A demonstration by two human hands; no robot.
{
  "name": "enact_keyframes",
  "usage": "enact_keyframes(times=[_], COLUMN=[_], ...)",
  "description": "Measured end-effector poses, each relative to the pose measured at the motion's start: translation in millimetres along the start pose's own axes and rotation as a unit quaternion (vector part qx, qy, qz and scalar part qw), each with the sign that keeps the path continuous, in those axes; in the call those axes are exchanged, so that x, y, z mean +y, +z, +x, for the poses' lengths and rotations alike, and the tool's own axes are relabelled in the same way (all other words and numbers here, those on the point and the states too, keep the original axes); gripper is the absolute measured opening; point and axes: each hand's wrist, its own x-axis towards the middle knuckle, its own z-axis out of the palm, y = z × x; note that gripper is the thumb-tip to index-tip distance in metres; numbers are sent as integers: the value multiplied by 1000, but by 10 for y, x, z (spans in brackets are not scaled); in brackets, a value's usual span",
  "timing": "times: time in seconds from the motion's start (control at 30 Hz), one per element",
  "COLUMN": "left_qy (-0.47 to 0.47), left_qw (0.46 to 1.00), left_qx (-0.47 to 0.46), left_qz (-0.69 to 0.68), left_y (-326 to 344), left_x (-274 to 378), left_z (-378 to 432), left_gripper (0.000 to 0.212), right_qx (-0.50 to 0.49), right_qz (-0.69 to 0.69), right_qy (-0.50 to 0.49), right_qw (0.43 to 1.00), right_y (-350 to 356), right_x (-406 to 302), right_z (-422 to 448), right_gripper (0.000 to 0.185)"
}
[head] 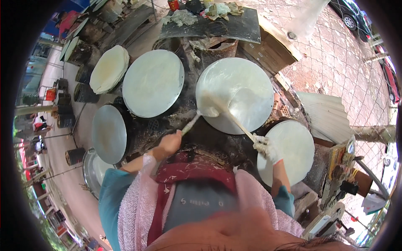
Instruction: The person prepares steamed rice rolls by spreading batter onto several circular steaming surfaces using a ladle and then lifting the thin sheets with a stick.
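Before me are several round flat griddle plates. The centre-right plate [248,75] is partly coated with pale batter, its lower right bare metal. My left hand [171,141] grips the handle of a ladle or paddle [190,124], whose pale end lies at that plate's lower left edge. In a batter-stained glove, my right hand [267,149] holds a long wooden stick [240,124] reaching over the plate; its far end is blurred. Pale layers cover the upper-left plate [154,83] and the lower-right plate [290,150], which lies beneath my right hand.
A thick pale stack [110,69] sits at upper left, above a brownish-stained plate [110,133]. A metal basin [91,169] is at lower left. Beyond the plates stand a dark board [210,28] with cloths and a cardboard box [267,51]. Wire fencing runs along the right.
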Motion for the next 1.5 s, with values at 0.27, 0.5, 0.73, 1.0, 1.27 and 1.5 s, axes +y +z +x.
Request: enact_keyframes(times=[0.27,0.5,0.73,1.0,1.27,1.5], left_qy=[160,130,96,29,-52,-81], left_qw=[930,884,864,814,787,784], left_qx=[122,155,165,161,134,140], left_qz=[-306,-422,-465,-557,-600,-599], left_y=[-572,-824,-442,-327,-375,-248], left_x=[-518,-1105,-1551,-1186,-366,19], left_z=[150,63,-265,-408,-629,-780], left_gripper=[20,17,15,12,13,14], right_qx=[73,412,523,448,353,460], right_qz=[369,-15,90,-276,-306,-346], right_qy=[-22,-136,-22,18,-66,-27], right_qw=[926,901,847,850,881,817], right_y=[2092,2852,2558,2475,1852,996], right_x=[-26,252,401,325,535,261], right_z=[770,2288,1431,826,571,292], right_gripper=[22,41,45,43,38,36])
